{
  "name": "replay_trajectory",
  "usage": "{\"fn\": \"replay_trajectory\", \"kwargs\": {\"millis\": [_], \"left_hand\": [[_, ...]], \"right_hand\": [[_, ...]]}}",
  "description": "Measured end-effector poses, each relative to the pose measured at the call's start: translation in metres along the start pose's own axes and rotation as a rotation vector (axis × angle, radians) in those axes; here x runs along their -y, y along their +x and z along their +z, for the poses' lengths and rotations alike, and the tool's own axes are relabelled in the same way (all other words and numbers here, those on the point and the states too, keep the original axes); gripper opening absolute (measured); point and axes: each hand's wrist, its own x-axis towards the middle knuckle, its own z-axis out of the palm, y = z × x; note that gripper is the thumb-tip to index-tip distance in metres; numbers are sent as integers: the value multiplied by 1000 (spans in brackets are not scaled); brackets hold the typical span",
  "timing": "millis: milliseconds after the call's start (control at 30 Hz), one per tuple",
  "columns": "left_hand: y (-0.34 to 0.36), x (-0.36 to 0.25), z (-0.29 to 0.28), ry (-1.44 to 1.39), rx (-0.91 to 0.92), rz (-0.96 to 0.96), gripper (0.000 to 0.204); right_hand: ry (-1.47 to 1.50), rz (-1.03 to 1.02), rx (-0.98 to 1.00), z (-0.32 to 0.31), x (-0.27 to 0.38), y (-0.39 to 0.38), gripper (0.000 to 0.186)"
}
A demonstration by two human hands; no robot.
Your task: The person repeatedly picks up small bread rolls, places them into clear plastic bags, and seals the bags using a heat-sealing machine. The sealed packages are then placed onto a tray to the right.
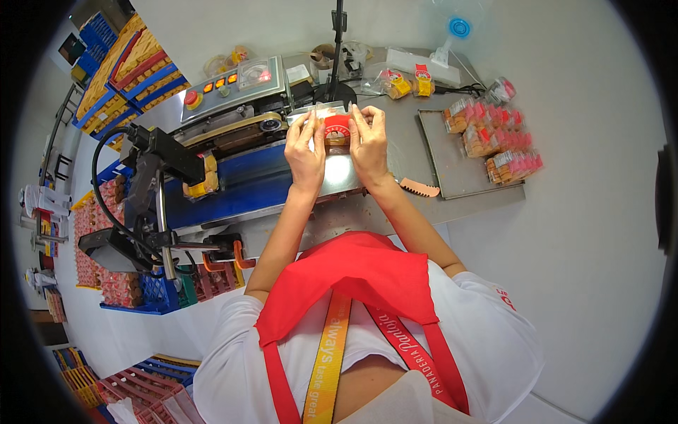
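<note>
My left hand (306, 145) and my right hand (366, 141) pinch the two sides of the upper edge of a clear package with a red label (337, 129) at the end of the blue conveyor belt (258, 173). Another bagged item with yellow (201, 185) lies on the belt at left, beside a black printer head on a stand (169, 159). Behind the belt is a sealing machine's control panel (229, 85) with lit buttons. An orange serrated tool (418, 187) lies right of my right hand.
A metal tray (445, 180) at right holds several pink-topped packages. At back stand a black pole (337, 42), more bags (399, 85) and a small blue fan (459, 28). Stacked crates of goods (127, 71) stand at far left, with more crates (145, 297) below the counter.
</note>
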Motion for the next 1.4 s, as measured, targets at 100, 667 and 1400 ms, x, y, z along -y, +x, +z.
{"fn": "replay_trajectory", "kwargs": {"millis": [100,667,1400], "left_hand": [[11,-9,-7,-15,65,-64,19],[31,39,-10,-613,380,-400,9],[37,35,-15,-549,412,-220,7]], "right_hand": [[147,81,-4,-6,-1,5,17],[1129,631,534,-22,-48,34,8],[1044,505,315,-9,-53,24,8]]}}
